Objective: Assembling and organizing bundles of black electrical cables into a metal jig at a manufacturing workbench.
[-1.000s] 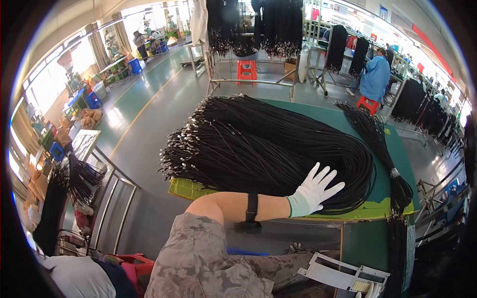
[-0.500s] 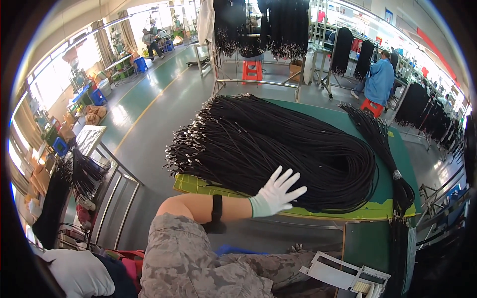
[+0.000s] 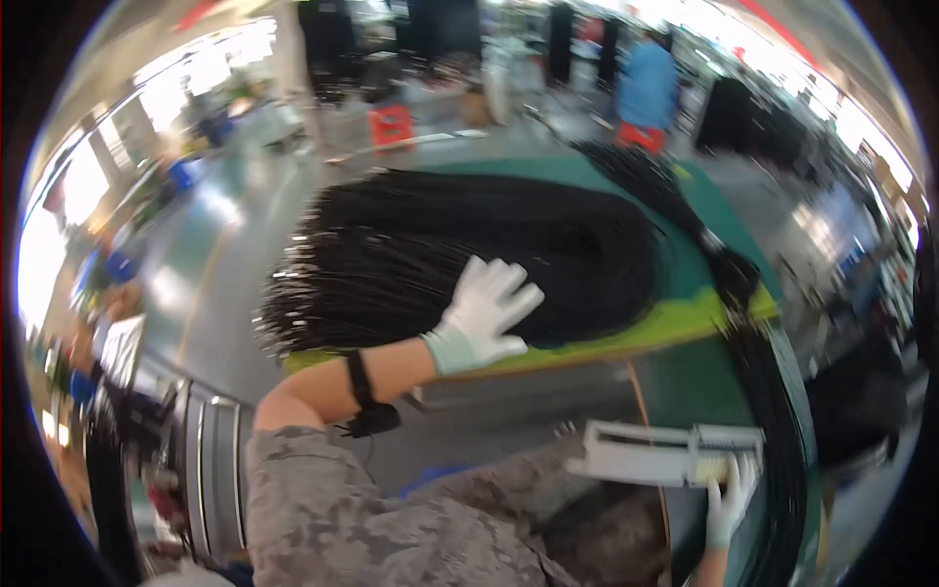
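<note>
- The large bundle of black cords lies on the table in front of you, its folded bend to the right and its pale, shiny tips fanned out to the left.
- Each cord looks thin, soft and bendy; together they are probably weighty and apt to slide or splay. The bend, where strands run together, seems the surest hold; the loose tips look likelier to snag.
- Your left hand, in a white knit glove, lies over the bundle's near side, fingers spread, pinching nothing; how hard it presses, I cannot tell.
- Your right hand, also gloved, is at the right end of a flat white fixture; blur hides whether it grips.
- Beyond the bend, a slimmer cord bundle narrows to a gathered neck.
- The tabletop is smooth green, with a worn-looking yellow-green strip along the near edge.
</note>
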Demonstrator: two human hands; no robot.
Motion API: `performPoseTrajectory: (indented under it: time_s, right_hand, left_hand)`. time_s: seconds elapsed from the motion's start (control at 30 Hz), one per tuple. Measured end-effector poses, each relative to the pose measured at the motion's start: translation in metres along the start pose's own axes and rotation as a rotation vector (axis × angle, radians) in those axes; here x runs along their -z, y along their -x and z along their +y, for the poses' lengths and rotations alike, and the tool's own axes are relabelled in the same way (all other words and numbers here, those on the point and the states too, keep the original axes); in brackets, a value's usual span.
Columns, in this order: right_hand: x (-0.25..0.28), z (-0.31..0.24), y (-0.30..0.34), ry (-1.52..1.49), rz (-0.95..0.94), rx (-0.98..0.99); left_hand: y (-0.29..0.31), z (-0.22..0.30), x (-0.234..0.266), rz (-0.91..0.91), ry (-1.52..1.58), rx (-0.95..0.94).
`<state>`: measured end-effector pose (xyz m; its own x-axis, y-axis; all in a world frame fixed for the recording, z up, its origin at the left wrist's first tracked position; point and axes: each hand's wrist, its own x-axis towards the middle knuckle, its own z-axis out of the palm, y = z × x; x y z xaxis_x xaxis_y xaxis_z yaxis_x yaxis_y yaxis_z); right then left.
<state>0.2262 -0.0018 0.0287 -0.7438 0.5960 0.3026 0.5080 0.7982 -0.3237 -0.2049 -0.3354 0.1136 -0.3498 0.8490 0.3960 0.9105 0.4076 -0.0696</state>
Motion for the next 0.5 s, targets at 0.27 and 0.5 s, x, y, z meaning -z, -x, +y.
performPoseTrajectory:
  time_s: [0.27,0.5]
  right_hand:
    - [-0.012,0.015,0.006,0.053,0.104,0.016]
    - [-0.009,0.015,0.008,0.037,0.093,-0.004]
  left_hand:
    - [-0.131,0.033,-0.032,0.294,0.292,0.085]
    - [-0.184,0.041,-0.061,0.092,0.331,0.346]
